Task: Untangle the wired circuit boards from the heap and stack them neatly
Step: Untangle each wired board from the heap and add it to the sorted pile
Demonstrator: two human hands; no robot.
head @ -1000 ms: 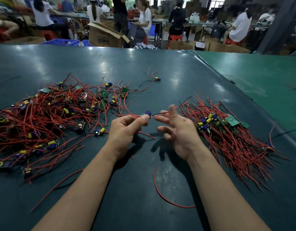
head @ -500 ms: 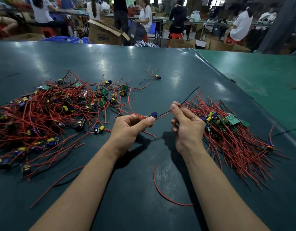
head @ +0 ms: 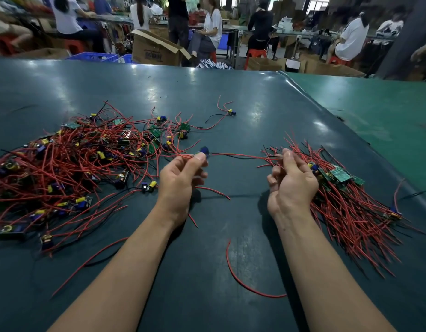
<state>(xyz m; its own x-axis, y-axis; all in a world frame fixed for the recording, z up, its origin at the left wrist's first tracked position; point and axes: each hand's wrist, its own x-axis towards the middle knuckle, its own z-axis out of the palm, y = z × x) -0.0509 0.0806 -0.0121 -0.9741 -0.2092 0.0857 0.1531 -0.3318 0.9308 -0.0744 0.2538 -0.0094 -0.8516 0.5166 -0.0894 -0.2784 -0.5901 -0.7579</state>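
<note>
A tangled heap of small circuit boards with red and black wires (head: pixel 70 161) covers the left of the dark table. A tidier pile of boards with their wires fanned out (head: pixel 351 200) lies at the right. My left hand (head: pixel 181 180) pinches one small board with a blue part (head: pixel 204 150) just above the table's middle. Its red and black wires (head: pixel 240 155) stretch rightward to my right hand (head: pixel 291 180), whose thumb and fingers are closed on their ends beside the right pile.
A loose red wire (head: pixel 243 281) curls on the table (head: pixel 207 97) between my forearms. One stray board with wires (head: pixel 231 112) lies farther back. A green table surface (head: pixel 375 111) adjoins on the right. People sit at benches beyond, near a cardboard box (head: pixel 154 50).
My hands have moved apart: the right hand slid right along the wires to their ends, pulling them out straight, while the left kept hold of the board.
</note>
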